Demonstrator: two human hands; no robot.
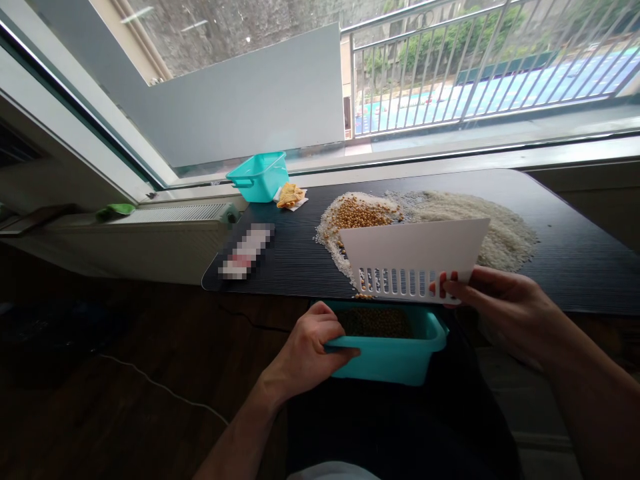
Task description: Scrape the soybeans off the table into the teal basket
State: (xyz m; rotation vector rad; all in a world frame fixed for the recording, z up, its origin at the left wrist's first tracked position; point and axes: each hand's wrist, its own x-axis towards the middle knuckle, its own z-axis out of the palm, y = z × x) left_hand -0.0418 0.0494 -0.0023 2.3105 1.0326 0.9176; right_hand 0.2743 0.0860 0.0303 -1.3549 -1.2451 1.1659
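Note:
My left hand (313, 347) is closed on the left rim of a teal plastic basket (390, 360), held just below the table's front edge. Many small, dim round beans (377, 323) lie inside it. In my right hand (505, 307) is a white slotted scraper (415, 247), pinched at its lower right corner, slots toward me. It hangs over the table's front edge, above the basket. Behind it spreads a pile of yellow soybeans (363, 212) mixed with white rice. A larger heap of white rice (465, 207) lies to the right. A few soybeans sit by the edge under the slots.
The dark table (295, 257) stands against the window. At its back left are a second teal basket (263, 177) and a crumpled yellow cloth-like thing (291, 196). A blurred-out flat item (247, 252) lies at the left. A radiator (175, 217) adjoins the table; a white cable (165, 390) crosses the floor.

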